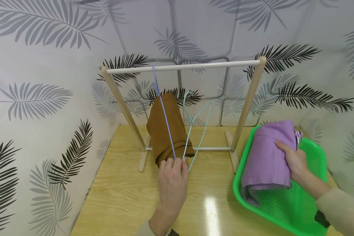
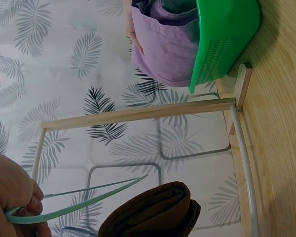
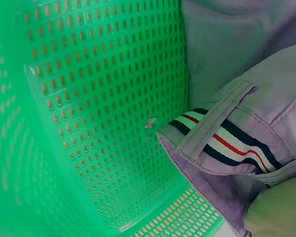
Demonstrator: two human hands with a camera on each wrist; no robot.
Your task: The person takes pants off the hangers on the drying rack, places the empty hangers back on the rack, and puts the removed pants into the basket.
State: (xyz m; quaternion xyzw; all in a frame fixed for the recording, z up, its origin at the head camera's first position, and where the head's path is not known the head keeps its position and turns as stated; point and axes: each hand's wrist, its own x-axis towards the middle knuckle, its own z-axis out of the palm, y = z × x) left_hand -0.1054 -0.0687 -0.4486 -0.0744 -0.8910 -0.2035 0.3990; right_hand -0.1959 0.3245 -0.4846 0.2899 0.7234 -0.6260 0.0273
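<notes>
The patterned wall [image 1: 76, 137] closes off the back and left, so free room lies toward the person; the table [image 1: 118, 193] shows bare wood left of the rack and between rack and basket. The rack [image 1: 212, 65] stands upright, its rail open from the blue hanger to the right post, though the right foot sits just beside the basket's rim. The basket [image 1: 321, 160] has bare perforated floor on its right side. In its left part is the purple cloth [image 1: 265, 160], bulging above the rim; whether it touches the floor I cannot tell. The brown cloth [image 1: 174, 121] hangs under the rail, apparently on the blue hanger [image 1: 166, 124], whose top meets the rail. The mint hanger [image 2: 81, 205] is off the rail, tilted, near the brown cloth. The left hand [image 1: 174, 180] has thumb and fingers together on the mint hanger; contact with the blue one is unclear. The right hand [image 1: 296, 162] grips the purple cloth's right edge, some fingers hidden. The step seems to be taking up this cloth, and the next move would call for lifting it clear of the rim, minding the striped band [image 3: 237, 146] near that grip.
</notes>
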